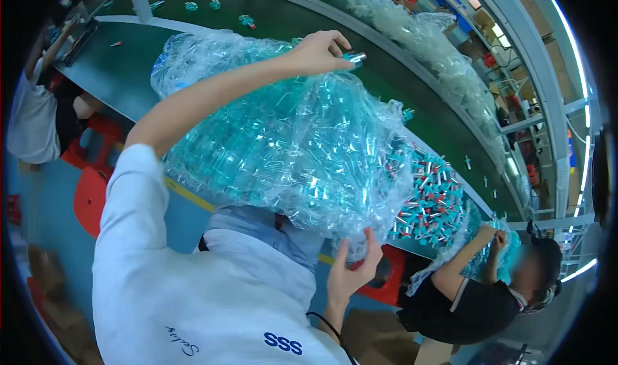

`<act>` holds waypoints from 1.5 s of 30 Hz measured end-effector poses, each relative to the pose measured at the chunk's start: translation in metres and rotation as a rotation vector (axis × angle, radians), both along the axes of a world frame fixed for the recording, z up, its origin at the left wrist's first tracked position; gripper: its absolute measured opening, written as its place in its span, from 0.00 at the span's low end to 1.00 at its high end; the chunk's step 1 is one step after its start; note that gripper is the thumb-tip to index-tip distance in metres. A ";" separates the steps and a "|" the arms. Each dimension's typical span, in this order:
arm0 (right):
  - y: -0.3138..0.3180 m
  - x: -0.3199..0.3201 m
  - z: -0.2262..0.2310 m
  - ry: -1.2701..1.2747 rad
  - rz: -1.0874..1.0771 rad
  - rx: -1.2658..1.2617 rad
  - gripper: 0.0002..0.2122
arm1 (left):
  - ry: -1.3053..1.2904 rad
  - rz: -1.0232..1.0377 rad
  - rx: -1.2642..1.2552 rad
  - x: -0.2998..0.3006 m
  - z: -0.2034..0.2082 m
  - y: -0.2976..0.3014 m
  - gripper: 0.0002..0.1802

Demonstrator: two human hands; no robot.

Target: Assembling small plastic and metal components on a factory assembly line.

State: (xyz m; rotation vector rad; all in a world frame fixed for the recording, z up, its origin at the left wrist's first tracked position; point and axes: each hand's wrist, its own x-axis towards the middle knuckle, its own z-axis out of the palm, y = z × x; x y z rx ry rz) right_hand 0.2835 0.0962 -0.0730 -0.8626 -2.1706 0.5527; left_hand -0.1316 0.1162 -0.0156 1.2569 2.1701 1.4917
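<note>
A large clear plastic bag [270, 140] full of teal plastic pieces lies across the table before me, its film crinkled and shiny. My left hand [318, 53] reaches over the bag's far side, with thumb and fingers closed on a small teal part with a silver metal end [355, 59]. At the bag's near right corner is my right hand [355, 270], thumb and forefinger apart beside the loose film. I cannot make out anything held there. Right of the bag, a heap of small teal, silver and red parts [431, 197] is spread on the table.
Beyond the bag runs a green conveyor belt [399, 62] with scattered small parts. Crumpled clear film [412, 43] lies along its far side. A co-worker in black [476, 310] works at the right; another person [35, 117] sits at the left. Red stools [90, 197] stand nearby.
</note>
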 end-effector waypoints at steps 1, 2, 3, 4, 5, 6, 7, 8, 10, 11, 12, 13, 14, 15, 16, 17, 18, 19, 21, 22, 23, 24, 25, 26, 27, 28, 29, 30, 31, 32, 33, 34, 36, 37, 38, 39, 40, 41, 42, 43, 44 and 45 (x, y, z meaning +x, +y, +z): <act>-0.007 0.003 0.005 -0.007 -0.014 0.018 0.26 | -0.061 0.034 -0.073 -0.020 -0.008 0.025 0.29; -0.013 0.005 0.010 -0.061 -0.010 0.050 0.24 | -0.068 0.017 -0.056 -0.041 -0.025 0.045 0.29; -0.019 0.008 0.014 -0.118 -0.012 0.080 0.23 | 0.056 0.074 -0.086 -0.060 -0.047 0.067 0.28; -0.025 0.014 0.016 -0.119 -0.028 0.011 0.22 | 0.180 0.126 -0.116 -0.073 -0.063 0.086 0.28; -0.030 0.020 0.017 -0.133 -0.056 -0.009 0.22 | 0.167 0.099 -0.102 -0.083 -0.075 0.098 0.28; -0.036 0.025 0.016 -0.146 -0.084 -0.030 0.21 | 0.200 0.055 -0.238 -0.092 -0.084 0.103 0.24; -0.042 0.030 0.015 -0.173 -0.117 -0.044 0.21 | 0.236 0.013 -0.378 -0.098 -0.094 0.111 0.21; -0.045 0.034 0.013 -0.198 -0.155 -0.062 0.20 | 0.229 -0.014 -0.372 -0.095 -0.089 0.122 0.21; -0.054 0.036 0.013 -0.227 -0.216 -0.100 0.19 | 0.462 -0.038 -0.559 -0.089 -0.074 0.121 0.18; -0.055 0.033 0.017 -0.263 -0.223 -0.068 0.20 | 0.555 -0.067 -0.536 -0.092 -0.073 0.114 0.16; -0.056 0.027 0.022 -0.299 -0.223 -0.038 0.20 | 0.613 -0.147 -0.630 -0.100 -0.066 0.116 0.17; -0.058 0.015 0.034 -0.314 -0.264 -0.040 0.20 | 0.624 -0.212 -0.634 -0.094 -0.051 0.117 0.21; -0.055 0.007 0.040 -0.329 -0.249 -0.001 0.20 | 0.655 -0.209 -0.556 -0.103 -0.055 0.113 0.27; -0.053 0.001 0.041 -0.309 -0.254 -0.021 0.20 | 0.703 -0.219 -0.440 -0.111 -0.062 0.103 0.28; -0.052 -0.005 0.043 -0.298 -0.302 -0.033 0.20 | 0.693 -0.270 -0.369 -0.091 -0.046 0.091 0.28; -0.050 -0.015 0.048 -0.312 -0.311 -0.056 0.20 | 0.694 -0.373 -0.293 -0.074 -0.031 0.068 0.28; -0.046 -0.023 0.051 -0.299 -0.330 0.018 0.20 | 0.720 -0.473 -0.260 -0.061 -0.021 0.038 0.29; -0.038 -0.029 0.046 -0.257 -0.339 0.063 0.21 | 0.722 -0.561 -0.299 -0.045 -0.009 0.006 0.29; -0.024 -0.057 0.055 -0.245 -0.206 0.091 0.21 | 0.750 -0.533 -0.219 -0.023 -0.022 -0.081 0.28; -0.017 -0.072 0.057 -0.217 -0.138 0.118 0.21 | 0.762 -0.524 -0.254 -0.010 -0.025 -0.106 0.28; -0.011 -0.088 0.057 -0.229 -0.050 0.097 0.22 | 0.772 -0.521 -0.292 -0.002 -0.028 -0.124 0.28; -0.004 -0.103 0.057 -0.239 0.037 0.080 0.23 | 0.782 -0.532 -0.303 0.000 -0.028 -0.130 0.28; 0.002 -0.118 0.053 -0.231 0.018 0.071 0.23 | 0.668 -0.524 -0.309 0.000 -0.027 -0.131 0.28; 0.010 -0.129 0.048 -0.281 0.135 0.056 0.23 | 0.558 -0.520 -0.311 0.001 -0.026 -0.128 0.29; 0.019 -0.137 0.041 -0.322 0.253 0.047 0.23 | 0.581 -0.542 -0.305 0.004 -0.023 -0.125 0.29; 0.025 -0.140 0.032 -0.307 0.221 0.050 0.23 | 0.591 -0.478 -0.329 0.010 -0.020 -0.122 0.29; 0.028 -0.139 0.022 -0.376 0.294 0.060 0.23 | 0.596 -0.413 -0.349 0.015 -0.019 -0.119 0.29; 0.036 -0.140 0.017 -0.444 0.369 0.075 0.23 | 0.618 -0.431 -0.332 0.017 -0.023 -0.115 0.29; 0.042 -0.140 0.016 -0.433 0.338 0.084 0.23 | 0.642 -0.391 -0.370 0.017 -0.029 -0.110 0.28; 0.044 -0.138 0.014 -0.384 0.369 0.079 0.23 | 0.661 -0.353 -0.410 0.018 -0.033 -0.106 0.27; 0.039 -0.133 0.011 -0.335 0.404 0.063 0.23 | 0.792 -0.312 -0.336 0.021 -0.028 -0.106 0.25; 0.035 -0.129 0.009 -0.331 0.379 0.051 0.23 | 0.800 -0.340 -0.334 0.024 -0.029 -0.107 0.25; 0.040 -0.130 0.007 -0.334 0.382 0.061 0.23 | 0.913 -0.322 -0.268 0.019 -0.028 -0.103 0.28; 0.042 -0.130 0.008 -0.307 0.394 0.052 0.24 | 0.813 -0.320 -0.263 0.013 -0.023 -0.104 0.28; 0.041 -0.128 0.006 -0.305 0.381 0.050 0.24 | 0.708 -0.316 -0.262 0.009 -0.012 -0.107 0.28; 0.043 -0.127 0.004 -0.292 0.391 0.044 0.24 | 0.500 -0.292 -0.346 0.008 0.013 -0.107 0.28; 0.045 -0.127 0.003 -0.275 0.414 0.041 0.24 | 0.294 -0.253 -0.430 0.004 0.031 -0.112 0.27; 0.045 -0.127 0.006 -0.264 0.430 0.019 0.24 | 0.629 -0.054 -0.506 -0.020 0.029 -0.140 0.25; 0.049 -0.129 0.007 -0.254 0.442 0.020 0.24 | 0.559 0.159 -0.346 -0.060 0.042 -0.162 0.23; 0.052 -0.127 0.006 -0.208 0.470 -0.027 0.23 | 0.423 0.227 -0.071 -0.093 0.063 -0.193 0.22; 0.058 -0.117 0.002 -0.185 0.458 -0.079 0.23 | 0.227 0.420 -0.123 -0.084 0.103 -0.182 0.22; 0.064 -0.116 0.009 -0.120 0.556 -0.299 0.23 | 0.304 0.498 -0.076 -0.073 0.136 -0.206 0.21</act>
